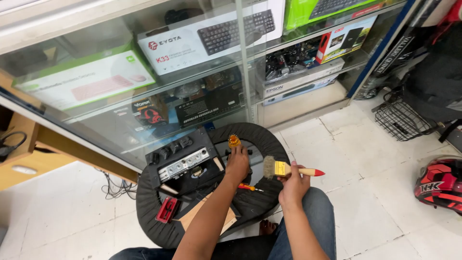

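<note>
My left hand (237,162) grips an orange-handled screwdriver (234,141) held upright over a round black stool (262,135). My right hand (294,180) holds a paintbrush (284,169) with a yellow ferrule, a wooden handle and a red tip, its bristles pointing left. A black electronic device (180,163) with a row of silver ports lies on the stool, just left of my left hand. A second small orange screwdriver (248,188) lies on the stool below my hands.
A red part (167,210) and a brown board (202,216) sit at the stool's near edge. A glass display cabinet (192,72) with boxed keyboards stands behind. A red helmet (440,185) and wire basket (402,120) are at the right. Cables (113,188) trail at left.
</note>
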